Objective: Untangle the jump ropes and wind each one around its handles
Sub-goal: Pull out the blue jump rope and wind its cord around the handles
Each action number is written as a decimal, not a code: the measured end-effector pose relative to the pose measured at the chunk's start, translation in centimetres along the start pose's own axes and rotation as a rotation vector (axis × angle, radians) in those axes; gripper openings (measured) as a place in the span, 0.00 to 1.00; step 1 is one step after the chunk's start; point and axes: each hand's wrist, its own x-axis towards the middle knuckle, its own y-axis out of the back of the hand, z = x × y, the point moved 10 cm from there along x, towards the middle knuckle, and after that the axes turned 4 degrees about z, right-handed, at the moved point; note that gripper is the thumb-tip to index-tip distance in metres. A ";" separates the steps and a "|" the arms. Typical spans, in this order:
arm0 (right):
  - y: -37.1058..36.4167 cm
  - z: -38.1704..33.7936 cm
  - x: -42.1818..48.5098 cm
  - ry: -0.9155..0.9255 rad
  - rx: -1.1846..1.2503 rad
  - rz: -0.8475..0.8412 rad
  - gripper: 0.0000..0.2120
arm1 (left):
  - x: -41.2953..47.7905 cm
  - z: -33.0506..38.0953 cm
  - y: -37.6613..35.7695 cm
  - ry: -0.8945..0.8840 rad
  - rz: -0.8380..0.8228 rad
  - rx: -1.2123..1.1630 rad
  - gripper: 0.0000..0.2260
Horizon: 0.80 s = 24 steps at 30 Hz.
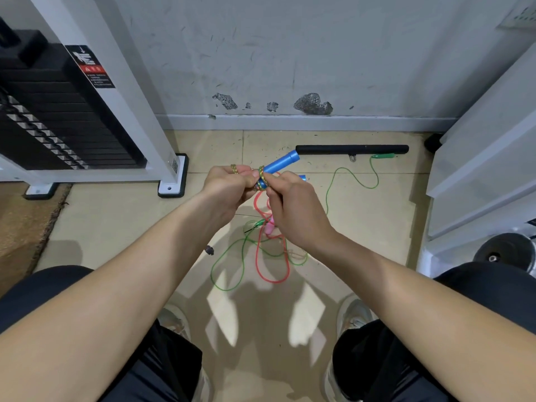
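**Braided rope held against blue handle by 2 hands**

The blue handle (280, 165) is gripped at its near end by the right hand (293, 210), whose fingers are curled round it. The free end of the handle is pointed up and away to the right, beyond the knuckles. The tip of a 2nd blue handle (302, 178) is seen just past the right hand's fingers, and the rest of it is hidden by that hand.

The braided rope (262, 177), yellow and green, is wrapped across the blue handle in the gap between the 2 hands. It is pinched there by the left hand (229, 184), whose fingers are curled and whose thumb is pressed against the wrap. 1 loop of the same rope is laid over the top of the left hand's fingers.

On the floor (116, 227) beneath the hands, a green rope (226, 288) and a red rope (285, 268) are left crossed over each other in loose loops. A pink handle (269, 227) is seen just under the right hand, partly covered by it. The green rope is trailed away past the right hand to a green handle (385, 155), which is laid beside a black bar (351, 149) near the wall. A weight stack (58, 126) is placed well to the left of the left hand.
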 end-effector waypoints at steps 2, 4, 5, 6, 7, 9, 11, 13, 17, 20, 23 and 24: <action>0.3 -0.1 0.1 0.001 0.013 0.012 0.15 | 0.0 0.1 -0.2 0.007 -0.017 0.011 0.09; 0.6 -0.4 0.2 0.024 0.014 0.018 0.16 | -0.3 0.4 -0.3 0.033 -0.022 -0.017 0.06; 0.6 -0.6 0.2 0.043 -0.002 0.011 0.17 | -0.5 0.5 -0.2 0.049 -0.020 -0.044 0.02; 0.6 -0.8 0.2 0.062 -0.025 0.000 0.17 | -0.6 0.6 -0.2 0.067 -0.022 -0.076 0.02; 0.5 -0.9 0.2 0.075 -0.052 -0.015 0.17 | -0.7 0.7 -0.3 0.071 -0.038 -0.095 0.02; 0.2 -0.9 0.3 0.080 -0.097 -0.043 0.16 | -0.6 0.9 -0.5 0.035 -0.074 -0.027 0.06; -0.1 -1.0 0.2 0.087 -0.115 -0.076 0.16 | -0.3 0.8 -0.3 0.000 -0.052 0.030 0.09; -0.3 -1.2 -0.2 0.099 -0.084 -0.089 0.16 | 0.0 0.8 0.4 -0.006 0.011 -0.005 0.13; -0.8 0.4 -1.4 -0.125 0.156 -0.069 0.09 | 0.6 1.0 1.2 0.040 0.032 -0.179 0.15; -1.3 1.9 -1.6 -0.221 0.250 -0.101 0.05 | 0.6 1.4 1.2 0.102 -0.019 -0.206 0.02; -1.6 3.7 -0.7 -0.321 0.342 -0.250 0.12 | -0.5 1.8 -0.1 0.139 -0.177 -0.176 0.02; -1.4 4.3 -0.3 -0.318 0.309 -0.295 0.14 | -0.9 2.0 -0.5 0.120 -0.230 -0.101 0.04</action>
